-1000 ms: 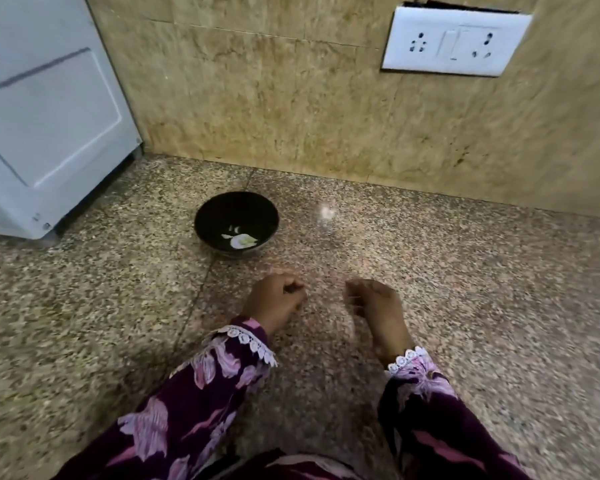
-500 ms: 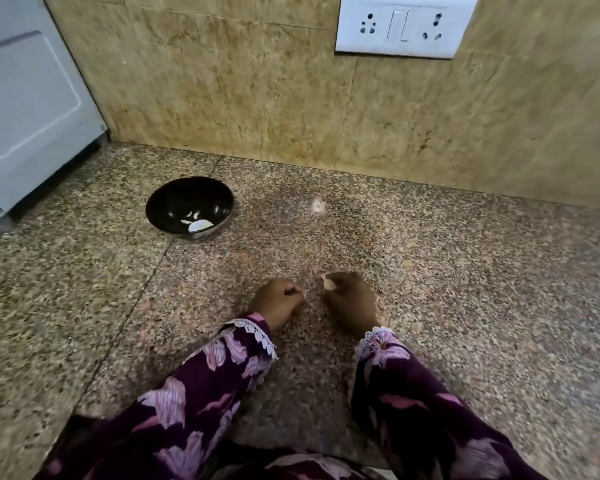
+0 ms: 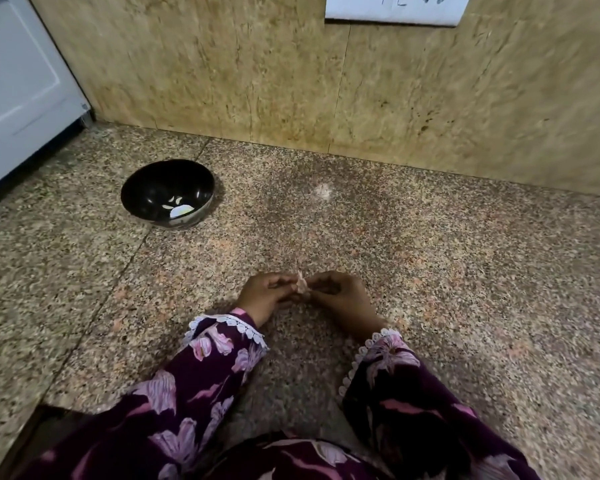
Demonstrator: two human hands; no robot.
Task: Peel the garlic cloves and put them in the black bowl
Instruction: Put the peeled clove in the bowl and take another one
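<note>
A small pale garlic clove [image 3: 301,285] with papery skin is pinched between the fingertips of both hands, low over the speckled granite counter [image 3: 465,271]. My left hand [image 3: 265,295] holds it from the left and my right hand [image 3: 340,297] from the right, fingers curled. The black bowl [image 3: 146,188] sits to the far left on the counter and holds a few white peeled pieces [image 3: 179,207]. A small pale scrap [image 3: 323,191], perhaps garlic or skin, lies beyond my hands.
A tiled wall [image 3: 257,81] rises behind the counter, with a white socket plate [image 3: 392,8] at the top. A white appliance [image 3: 18,81] stands at the far left. The counter's front edge has a notch at the lower left [image 3: 49,410].
My hands have come together; the right hand brought the clove to the left hand, and both now pinch it. The view has tilted down and shifted.
</note>
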